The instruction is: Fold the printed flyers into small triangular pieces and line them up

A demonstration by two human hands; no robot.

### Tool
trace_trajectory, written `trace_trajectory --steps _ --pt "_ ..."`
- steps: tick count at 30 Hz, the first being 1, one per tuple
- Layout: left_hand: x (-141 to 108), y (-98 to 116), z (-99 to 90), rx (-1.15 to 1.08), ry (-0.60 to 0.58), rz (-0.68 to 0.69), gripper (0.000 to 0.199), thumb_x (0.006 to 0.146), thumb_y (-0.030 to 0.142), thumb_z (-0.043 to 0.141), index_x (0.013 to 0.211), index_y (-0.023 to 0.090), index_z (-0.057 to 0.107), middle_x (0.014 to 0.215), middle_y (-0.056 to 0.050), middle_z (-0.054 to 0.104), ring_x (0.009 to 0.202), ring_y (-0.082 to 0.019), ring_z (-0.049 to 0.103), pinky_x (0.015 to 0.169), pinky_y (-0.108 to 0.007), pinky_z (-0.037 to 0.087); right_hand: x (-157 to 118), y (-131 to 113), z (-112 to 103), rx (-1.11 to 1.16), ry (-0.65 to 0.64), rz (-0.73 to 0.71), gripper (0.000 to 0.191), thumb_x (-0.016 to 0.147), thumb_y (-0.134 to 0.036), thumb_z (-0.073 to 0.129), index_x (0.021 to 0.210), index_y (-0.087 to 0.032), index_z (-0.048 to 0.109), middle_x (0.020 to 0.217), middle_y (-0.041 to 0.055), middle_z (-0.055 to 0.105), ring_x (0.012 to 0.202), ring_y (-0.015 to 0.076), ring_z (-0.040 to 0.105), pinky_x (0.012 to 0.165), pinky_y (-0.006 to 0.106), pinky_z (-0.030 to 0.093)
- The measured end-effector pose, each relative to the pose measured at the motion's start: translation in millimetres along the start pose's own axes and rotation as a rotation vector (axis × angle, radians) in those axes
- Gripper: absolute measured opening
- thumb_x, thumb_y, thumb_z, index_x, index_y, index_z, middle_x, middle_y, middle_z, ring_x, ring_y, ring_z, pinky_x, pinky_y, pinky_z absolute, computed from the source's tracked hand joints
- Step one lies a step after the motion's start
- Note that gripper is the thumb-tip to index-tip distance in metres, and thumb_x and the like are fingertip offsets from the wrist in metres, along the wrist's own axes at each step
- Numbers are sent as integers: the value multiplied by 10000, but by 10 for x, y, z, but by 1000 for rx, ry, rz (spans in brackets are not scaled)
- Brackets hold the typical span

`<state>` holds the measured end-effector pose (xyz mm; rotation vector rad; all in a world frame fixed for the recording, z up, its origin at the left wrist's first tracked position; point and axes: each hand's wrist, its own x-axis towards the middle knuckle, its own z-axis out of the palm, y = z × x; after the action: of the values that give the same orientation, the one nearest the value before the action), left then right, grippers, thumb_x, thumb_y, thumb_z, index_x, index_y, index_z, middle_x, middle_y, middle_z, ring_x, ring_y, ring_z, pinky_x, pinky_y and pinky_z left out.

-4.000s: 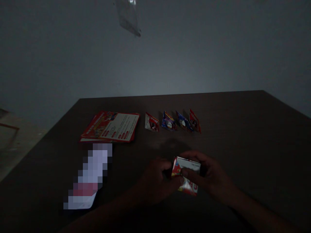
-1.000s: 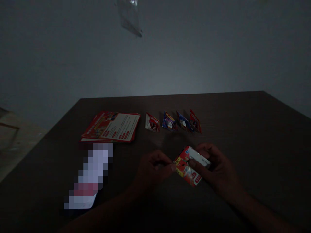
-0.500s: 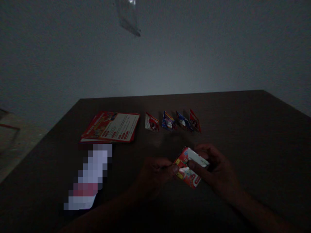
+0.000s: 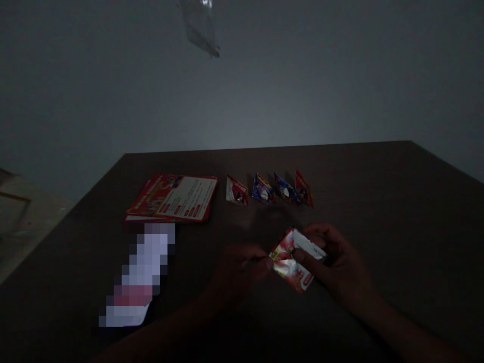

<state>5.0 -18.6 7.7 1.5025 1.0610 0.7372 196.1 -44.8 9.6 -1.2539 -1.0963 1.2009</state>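
Note:
In the head view, a folded glossy sheet of paper (image 4: 293, 275), red, yellow and white with print on it, is held above the table between my hands. My right hand (image 4: 342, 267) grips its right side, thumb across the front and fingers behind. My left hand (image 4: 242, 269) is closed in a pinch at the sheet's left corner, thumb against forefinger; its other fingers are lost in the dark. Beyond the hands stand several small folded papers in a row: a red and white one (image 4: 237, 191), two blue ones (image 4: 263, 190) and a red one (image 4: 303, 189).
A stack of red and white printed sheets (image 4: 172, 198) lies on the left of the dark wooden table (image 4: 363, 171). Nearer me is a phone-like lit object (image 4: 138, 282), blurred by pixels. A clear plastic holder (image 4: 200, 27) hangs on the wall behind. The light is dim.
My left thumb has slid slightly left, from the face of the sheet to its corner. My right hand and the sheet are almost still. The standing papers have not moved.

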Motion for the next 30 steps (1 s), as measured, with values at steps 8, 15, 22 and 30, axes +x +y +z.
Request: trace_trajectory --steps 8,15,22,30 --pt "-11 11 -11 -80 -17 18 240 790 279 569 611 137 644 593 5 574 571 -104 480 550 -213 341 0 -11 2 14 -2 4 248 719 -220 737 875 -219 544 645 -70 595 533 68 550 471 134 467" --pt "-1 20 0 12 -1 2 209 791 291 569 671 145 660 575 19 565 550 -96 465 531 -202 333 -18 -5 -18 -17 -5 53 293 714 -271 745 915 -224 537 717 -40 628 588 98 584 510 175 508" --pt "-15 39 -12 -25 50 15 237 788 298 562 615 154 638 555 20 581 527 -92 468 529 -199 341 -18 -15 -19 28 2 55 362 714 -294 745 1011 -233 548 727 -31 646 616 110 598 541 188 513" --pt "-8 -3 -3 -7 104 8 221 776 282 566 601 157 619 545 31 548 518 -90 434 525 -203 328 2 1 -32 17 35 32 346 724 -284 737 1014 -221 560 692 -41 620 618 112 588 548 194 497"
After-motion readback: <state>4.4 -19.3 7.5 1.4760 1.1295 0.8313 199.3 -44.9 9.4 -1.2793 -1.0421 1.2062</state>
